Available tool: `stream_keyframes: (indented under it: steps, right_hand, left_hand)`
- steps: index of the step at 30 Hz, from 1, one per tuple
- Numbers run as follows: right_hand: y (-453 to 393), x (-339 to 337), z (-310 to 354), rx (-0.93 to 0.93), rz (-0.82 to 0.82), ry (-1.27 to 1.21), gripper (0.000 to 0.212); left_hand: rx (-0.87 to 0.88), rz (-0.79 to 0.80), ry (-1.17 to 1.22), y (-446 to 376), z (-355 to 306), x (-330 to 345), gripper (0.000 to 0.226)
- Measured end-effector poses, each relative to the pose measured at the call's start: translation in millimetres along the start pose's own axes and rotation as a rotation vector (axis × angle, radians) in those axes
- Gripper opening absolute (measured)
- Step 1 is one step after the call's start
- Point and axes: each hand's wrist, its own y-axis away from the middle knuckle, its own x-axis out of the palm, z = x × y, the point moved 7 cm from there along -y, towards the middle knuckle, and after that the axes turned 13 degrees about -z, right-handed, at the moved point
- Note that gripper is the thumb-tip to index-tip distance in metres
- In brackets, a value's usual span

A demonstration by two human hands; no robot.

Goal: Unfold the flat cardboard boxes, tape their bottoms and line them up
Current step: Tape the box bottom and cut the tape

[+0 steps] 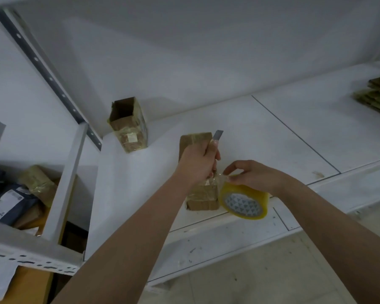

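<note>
A small brown cardboard box lies on the white shelf, partly hidden under my hands. My left hand grips a utility knife with its grey blade pointing up and away. My right hand holds a roll of yellowish clear tape at the box's right side, and its fingers pinch the tape end over the box top. A second unfolded box stands upright with its open end up at the shelf's back left corner.
A stack of flat cardboard boxes lies at the far right of the shelf. A lower shelf on the left holds wrapped parcels. A slotted metal upright runs along the left wall. The floor shows below the shelf edge.
</note>
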Motion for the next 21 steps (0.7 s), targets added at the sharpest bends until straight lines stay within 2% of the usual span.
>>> stream_keyframes:
  steps: [6,10,16,21]
  right_hand:
    - [0,-12,-19,0.008,-0.044,0.297,0.035]
    - [3,-14,-18,-0.073,-0.052,0.235,0.028]
    - [16,-29,-17,-0.091,-0.057,0.044,0.020]
    - [19,-37,-11,-0.099,-0.125,0.060,0.019]
  left_hand:
    - [0.062,-0.046,-0.020,0,2,0,0.046]
    - [0.114,0.027,-0.050,2,-4,3,0.044]
    - [0.054,0.278,0.005,3,-12,5,0.046]
    - [0.228,0.533,-0.487,9,-33,11,0.047]
